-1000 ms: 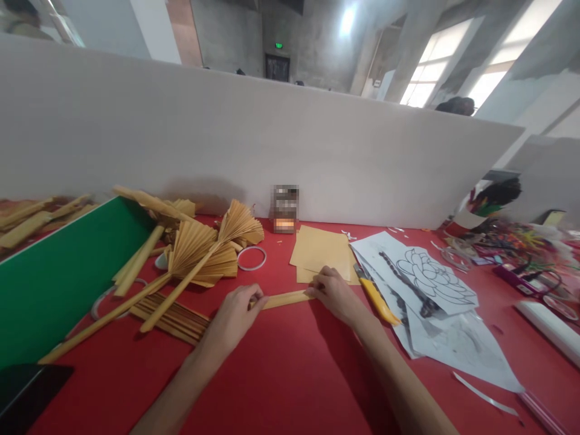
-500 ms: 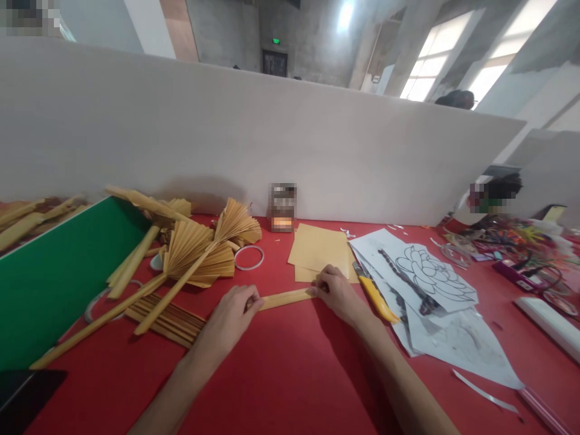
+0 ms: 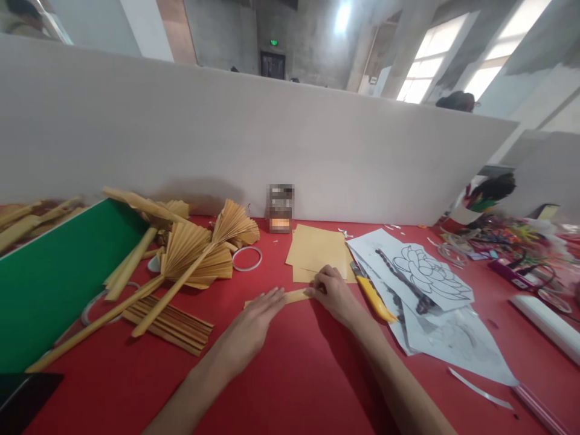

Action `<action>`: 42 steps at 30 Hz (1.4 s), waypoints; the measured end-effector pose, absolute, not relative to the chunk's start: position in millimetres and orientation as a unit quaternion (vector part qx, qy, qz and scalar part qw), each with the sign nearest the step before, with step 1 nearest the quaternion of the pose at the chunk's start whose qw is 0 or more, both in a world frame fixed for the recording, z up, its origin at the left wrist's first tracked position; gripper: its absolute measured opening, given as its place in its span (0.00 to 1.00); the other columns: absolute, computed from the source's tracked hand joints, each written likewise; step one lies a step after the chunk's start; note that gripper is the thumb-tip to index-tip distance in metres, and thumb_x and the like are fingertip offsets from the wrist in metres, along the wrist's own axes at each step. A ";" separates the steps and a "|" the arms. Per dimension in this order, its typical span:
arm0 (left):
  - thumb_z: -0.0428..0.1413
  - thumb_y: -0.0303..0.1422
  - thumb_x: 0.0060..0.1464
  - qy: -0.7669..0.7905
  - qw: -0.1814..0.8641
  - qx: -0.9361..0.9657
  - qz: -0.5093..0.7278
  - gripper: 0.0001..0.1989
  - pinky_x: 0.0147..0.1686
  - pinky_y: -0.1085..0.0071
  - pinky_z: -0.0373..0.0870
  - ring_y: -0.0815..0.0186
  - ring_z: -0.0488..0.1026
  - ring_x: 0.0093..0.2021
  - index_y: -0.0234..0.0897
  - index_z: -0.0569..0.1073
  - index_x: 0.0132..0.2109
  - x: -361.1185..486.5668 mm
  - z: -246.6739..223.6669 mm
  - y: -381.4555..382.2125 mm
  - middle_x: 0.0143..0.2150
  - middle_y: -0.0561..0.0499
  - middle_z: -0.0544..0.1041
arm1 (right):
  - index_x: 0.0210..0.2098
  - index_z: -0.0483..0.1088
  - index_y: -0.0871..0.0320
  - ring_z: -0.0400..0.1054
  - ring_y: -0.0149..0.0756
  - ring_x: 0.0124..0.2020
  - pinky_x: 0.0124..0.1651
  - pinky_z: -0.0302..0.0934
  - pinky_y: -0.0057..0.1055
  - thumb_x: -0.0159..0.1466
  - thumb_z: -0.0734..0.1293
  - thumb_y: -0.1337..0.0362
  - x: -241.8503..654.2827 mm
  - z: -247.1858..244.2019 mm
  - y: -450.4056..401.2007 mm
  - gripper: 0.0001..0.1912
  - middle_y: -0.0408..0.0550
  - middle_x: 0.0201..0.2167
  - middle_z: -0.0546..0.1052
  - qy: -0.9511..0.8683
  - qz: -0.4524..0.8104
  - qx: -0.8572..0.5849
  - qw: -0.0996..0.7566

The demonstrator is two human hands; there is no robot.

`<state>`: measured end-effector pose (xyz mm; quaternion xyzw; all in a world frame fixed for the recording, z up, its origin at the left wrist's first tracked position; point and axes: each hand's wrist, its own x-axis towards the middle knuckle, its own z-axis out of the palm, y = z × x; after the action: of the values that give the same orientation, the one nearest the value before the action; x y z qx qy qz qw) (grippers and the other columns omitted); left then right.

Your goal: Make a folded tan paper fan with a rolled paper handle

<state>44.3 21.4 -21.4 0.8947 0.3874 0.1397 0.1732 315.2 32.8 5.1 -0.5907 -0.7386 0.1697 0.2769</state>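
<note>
A narrow folded strip of tan paper (image 3: 296, 296) lies on the red table between my hands. My left hand (image 3: 260, 314) rests on the strip with its fingers stretched out flat, and the strip's left end shows past them. At the other end, my right hand (image 3: 333, 290) pinches the paper between bent fingers. Just beyond my right hand are flat tan paper sheets (image 3: 317, 251). A yellow utility knife (image 3: 375, 299) lies to the right of that hand. Left of my left hand is a pleated piece of tan paper (image 3: 170, 323).
Pleated paper fans with rolled stems (image 3: 194, 257) and a white tape ring (image 3: 247, 258) lie at the left, near a green panel (image 3: 67, 278). Sheets with a flower drawing (image 3: 428, 272) are at the right. A white partition (image 3: 272, 139) stands behind the red table (image 3: 290, 380).
My left hand has let go of its pinch on the strip's left end, moved right along it and flattened on top. My right hand keeps its hold at nearly the same spot.
</note>
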 end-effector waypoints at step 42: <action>0.44 0.13 0.55 0.472 0.120 0.846 0.219 0.38 0.65 0.61 0.71 0.59 0.72 0.66 0.37 0.65 0.71 50.1 -28.4 15.5 0.69 0.42 0.71 | 0.77 0.42 0.64 0.53 0.53 0.74 0.72 0.52 0.55 0.72 0.60 0.64 218.4 -17.6 -43.4 0.38 0.63 0.73 0.60 -0.692 0.152 -0.635 0.309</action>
<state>50.1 15.5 -28.4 0.8456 0.4719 0.2191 0.1196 218.4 -43.4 -17.6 -0.6347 -0.6917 0.1522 0.3092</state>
